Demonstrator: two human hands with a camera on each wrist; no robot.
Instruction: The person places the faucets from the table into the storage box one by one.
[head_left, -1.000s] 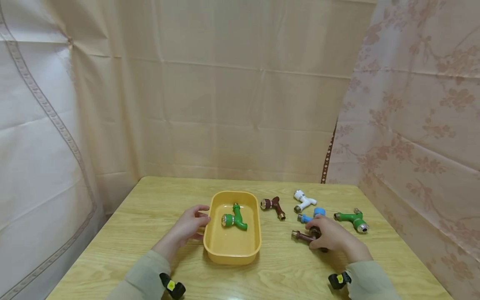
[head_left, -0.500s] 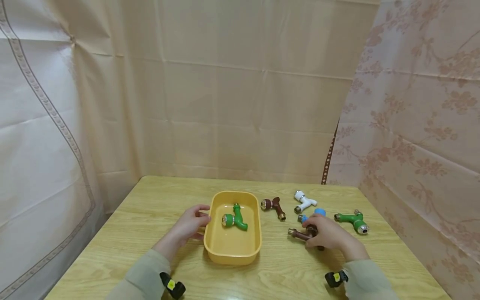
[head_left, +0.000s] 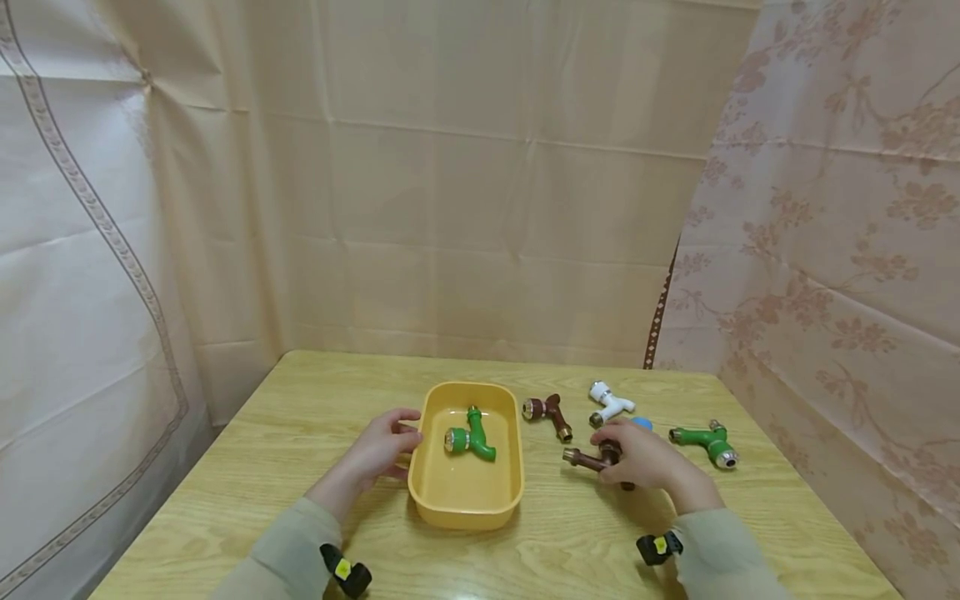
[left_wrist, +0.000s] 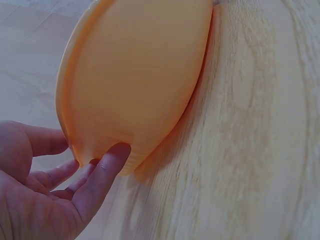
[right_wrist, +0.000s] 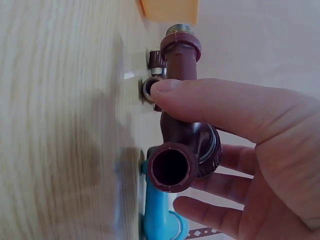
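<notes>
My right hand [head_left: 648, 457] grips a dark brown faucet [head_left: 588, 460] by its body. In the right wrist view, the thumb crosses the brown faucet [right_wrist: 182, 65], its threaded end points toward the yellow basin, and the open spout faces the camera. It appears to be off the tabletop. My left hand [head_left: 379, 447] is at the left wall of the yellow basin [head_left: 465, 520]. The left wrist view has its extended fingertips touching the wall of the basin [left_wrist: 135, 75], without curling round it. A green faucet [head_left: 477, 437] lies inside the basin.
Right of the basin lie another brown faucet [head_left: 553, 414], a white faucet [head_left: 611, 402] and a green faucet [head_left: 707, 442]. A blue faucet [right_wrist: 157, 210] is mostly hidden behind my right hand in the head view. Curtains [head_left: 480, 208] hang behind the wooden table [head_left: 330, 375].
My right hand has moved left toward the basin, carrying the brown faucet, and now covers more of the blue faucet. My left hand and the basin have stayed in place.
</notes>
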